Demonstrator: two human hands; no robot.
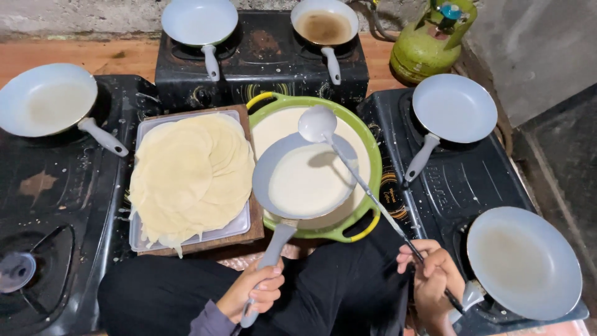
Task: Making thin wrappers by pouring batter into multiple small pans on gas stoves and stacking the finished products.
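My left hand grips the grey handle of a pale blue pan coated with white batter, held over a green basin of batter. My right hand holds the long thin handle of a ladle, whose bowl hangs above the far rim of the held pan. A stack of thin round crepes lies on a white tray just left of the basin.
Black stoves surround me, carrying several more pans: far left, back left, back centre with brown residue, right and near right. A green gas cylinder stands at the back right.
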